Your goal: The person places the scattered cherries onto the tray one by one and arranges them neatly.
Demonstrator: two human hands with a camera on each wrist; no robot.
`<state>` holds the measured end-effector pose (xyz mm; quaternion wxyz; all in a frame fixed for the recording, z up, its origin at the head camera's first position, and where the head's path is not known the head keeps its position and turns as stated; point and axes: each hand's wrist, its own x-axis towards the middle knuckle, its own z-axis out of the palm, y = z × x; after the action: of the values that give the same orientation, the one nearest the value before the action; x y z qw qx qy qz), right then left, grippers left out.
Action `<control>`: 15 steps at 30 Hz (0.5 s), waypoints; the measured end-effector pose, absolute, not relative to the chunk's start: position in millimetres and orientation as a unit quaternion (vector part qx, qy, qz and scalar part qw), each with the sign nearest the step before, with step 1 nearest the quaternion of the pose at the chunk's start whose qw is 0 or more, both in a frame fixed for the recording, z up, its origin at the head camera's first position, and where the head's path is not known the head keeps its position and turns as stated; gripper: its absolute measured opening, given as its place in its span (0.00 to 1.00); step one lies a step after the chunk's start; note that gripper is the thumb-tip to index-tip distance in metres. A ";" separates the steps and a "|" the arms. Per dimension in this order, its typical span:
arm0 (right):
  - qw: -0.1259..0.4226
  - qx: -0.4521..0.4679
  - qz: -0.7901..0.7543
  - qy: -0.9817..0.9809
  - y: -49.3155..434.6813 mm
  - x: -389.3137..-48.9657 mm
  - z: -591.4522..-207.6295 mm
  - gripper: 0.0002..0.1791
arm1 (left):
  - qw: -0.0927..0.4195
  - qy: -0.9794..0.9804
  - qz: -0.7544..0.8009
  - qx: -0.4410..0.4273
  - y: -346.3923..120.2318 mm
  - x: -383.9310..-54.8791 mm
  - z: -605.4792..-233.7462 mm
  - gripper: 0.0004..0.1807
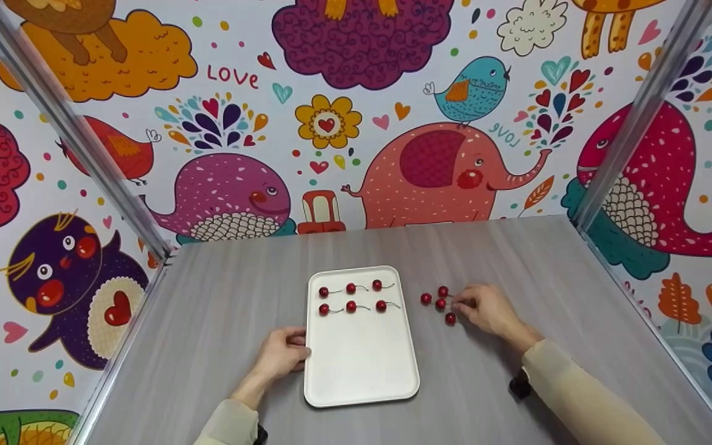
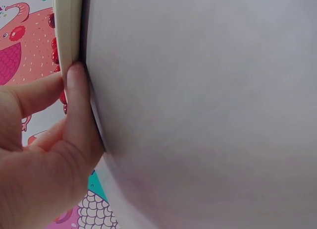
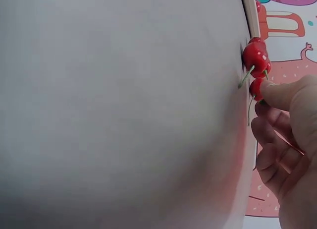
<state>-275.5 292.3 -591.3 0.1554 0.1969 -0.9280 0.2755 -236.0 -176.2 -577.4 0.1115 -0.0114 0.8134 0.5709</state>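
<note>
The white tray lies flat on the table, with red cherries in two rows of three at its far end. My left hand is at the tray's left side, and in the left wrist view its thumb and a finger hold the rim. To the right of the tray, several loose cherries form a small cluster. There my right hand brings thumb and forefinger together at one cherry. In the right wrist view the thumb partly hides it, and its stem hangs free.
Another loose cherry lies just below the right fingertips. The grey table is bounded at the back and sides by panels printed with cartoon animals. Metal posts stand at the back corners.
</note>
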 end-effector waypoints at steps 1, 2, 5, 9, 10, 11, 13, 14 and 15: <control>0.159 0.199 0.278 -0.926 290.6 -275.5 -590.0 0.03 | 0.111 0.814 0.571 -0.013 -176.0 -236.0 -577.2 0.31; 0.164 0.200 0.279 -0.925 288.9 -275.6 -588.9 0.03 | 0.110 0.814 0.570 -0.014 -175.9 -235.8 -576.7 0.31; 0.172 0.199 0.286 -0.922 282.8 -275.7 -585.9 0.03 | 0.109 0.814 0.570 -0.016 -176.0 -235.4 -575.7 0.31; 0.178 0.204 0.312 -0.911 271.7 -276.7 -583.7 0.03 | 0.108 0.814 0.571 -0.017 -176.5 -235.3 -576.1 0.31; 0.176 0.205 0.324 -0.907 268.6 -277.1 -583.2 0.03 | 0.108 0.814 0.571 -0.017 -176.6 -235.3 -576.4 0.31; 0.172 0.205 0.337 -0.903 265.4 -277.5 -582.7 0.03 | 0.108 0.813 0.573 -0.016 -176.5 -235.4 -577.0 0.31; 0.168 0.203 0.356 -0.897 258.9 -278.2 -581.8 0.03 | 0.110 0.809 0.577 -0.014 -176.0 -235.7 -577.9 0.31; 0.163 0.201 0.364 -0.895 255.8 -278.6 -581.5 0.03 | 0.111 0.809 0.577 -0.013 -175.9 -235.9 -578.4 0.31; 0.159 0.199 0.373 -0.892 252.7 -278.7 -581.0 0.03 | 0.112 0.808 0.578 -0.011 -175.6 -235.9 -578.5 0.31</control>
<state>-278.7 252.7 -581.0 0.1587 0.1988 -0.8925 0.3726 -235.9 -175.6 -578.5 0.1122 -0.0114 0.8082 0.5780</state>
